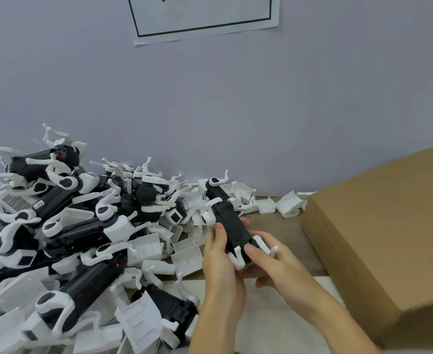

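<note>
I hold a long black device (229, 221) with white plastic clips on both ends, just above the table near its middle. My left hand (221, 261) grips its left side, thumb lying along the black body. My right hand (269, 261) grips the near end from the right, thumb pressed beside a white clip (237, 259). The device's far end, with a black-and-white round part (214, 181), points toward the wall.
A big heap of similar black devices with white arms (77, 226) and loose white plastic covers (187, 256) fills the left half of the wooden table (279, 221). A large brown cardboard box (389, 238) stands at the right. A wall with a paper sign (202, 16) rises behind.
</note>
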`<state>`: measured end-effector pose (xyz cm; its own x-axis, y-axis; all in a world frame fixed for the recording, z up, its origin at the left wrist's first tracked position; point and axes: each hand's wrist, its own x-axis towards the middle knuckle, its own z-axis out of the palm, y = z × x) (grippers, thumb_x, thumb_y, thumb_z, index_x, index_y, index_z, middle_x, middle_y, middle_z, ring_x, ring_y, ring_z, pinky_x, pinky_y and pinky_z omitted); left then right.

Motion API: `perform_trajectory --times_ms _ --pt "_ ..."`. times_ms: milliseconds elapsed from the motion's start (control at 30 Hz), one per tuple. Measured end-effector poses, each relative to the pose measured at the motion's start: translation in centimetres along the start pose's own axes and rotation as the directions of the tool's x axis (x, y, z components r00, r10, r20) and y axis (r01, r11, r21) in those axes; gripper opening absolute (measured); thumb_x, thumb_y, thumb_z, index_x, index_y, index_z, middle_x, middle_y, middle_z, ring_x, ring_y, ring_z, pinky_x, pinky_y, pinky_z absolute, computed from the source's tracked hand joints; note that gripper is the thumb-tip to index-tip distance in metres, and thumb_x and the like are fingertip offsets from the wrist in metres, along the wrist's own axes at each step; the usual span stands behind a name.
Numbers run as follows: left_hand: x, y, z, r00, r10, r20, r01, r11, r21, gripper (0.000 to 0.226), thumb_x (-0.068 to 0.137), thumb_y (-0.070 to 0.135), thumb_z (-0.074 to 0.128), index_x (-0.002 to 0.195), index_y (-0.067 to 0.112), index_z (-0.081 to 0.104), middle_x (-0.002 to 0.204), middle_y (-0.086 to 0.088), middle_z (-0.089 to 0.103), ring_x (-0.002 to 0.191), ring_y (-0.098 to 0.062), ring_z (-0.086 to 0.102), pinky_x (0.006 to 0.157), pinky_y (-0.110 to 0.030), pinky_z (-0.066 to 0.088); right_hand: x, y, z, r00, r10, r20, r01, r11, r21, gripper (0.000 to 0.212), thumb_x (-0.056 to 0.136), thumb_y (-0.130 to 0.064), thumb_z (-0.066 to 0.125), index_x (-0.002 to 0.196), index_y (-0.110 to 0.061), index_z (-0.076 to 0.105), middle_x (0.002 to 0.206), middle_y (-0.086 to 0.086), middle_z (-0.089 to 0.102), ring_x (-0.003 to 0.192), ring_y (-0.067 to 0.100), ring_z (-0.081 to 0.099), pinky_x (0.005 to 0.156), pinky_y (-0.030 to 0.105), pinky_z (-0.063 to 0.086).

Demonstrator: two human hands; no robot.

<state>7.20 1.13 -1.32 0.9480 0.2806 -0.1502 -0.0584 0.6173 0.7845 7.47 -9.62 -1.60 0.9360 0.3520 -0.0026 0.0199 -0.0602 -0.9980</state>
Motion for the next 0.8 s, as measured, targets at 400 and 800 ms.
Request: perform_trajectory --times_ms 400,800 --pt "-0.34 0.10 -0.04 0.997 0.050 0.057 -0.051 0.999 0.020 0.036 0.106 0.036 0.039 0.124 0.016 0.062 0.112 -0.010 0.075 0.069 -0.030 0.061 0.047 -0.027 0.044 0.17 0.13 0.32 0.999 -0.033 0.007 0.033 0.997 0.064 0.023 0.086 -0.024 0.060 0.107 -0.033 0.066 0.080 0.001 0.065 0.069 0.013 0.059 0.068 0.028 0.048" --pt "-0.21 0.08 -0.14 0.993 0.079 0.092 -0.083 0.996 0.034 0.036 0.089 0.040 0.052 0.114 0.015 0.064 0.101 -0.015 0.074 0.075 -0.031 0.064 0.055 -0.033 0.047 0.37 0.34 0.17 0.997 -0.082 -0.003 0.082 0.995 0.055 0.030 0.073 -0.030 0.051 0.095 -0.044 0.066 0.071 -0.008 0.062 0.062 0.009 0.053 0.063 0.024 0.048"
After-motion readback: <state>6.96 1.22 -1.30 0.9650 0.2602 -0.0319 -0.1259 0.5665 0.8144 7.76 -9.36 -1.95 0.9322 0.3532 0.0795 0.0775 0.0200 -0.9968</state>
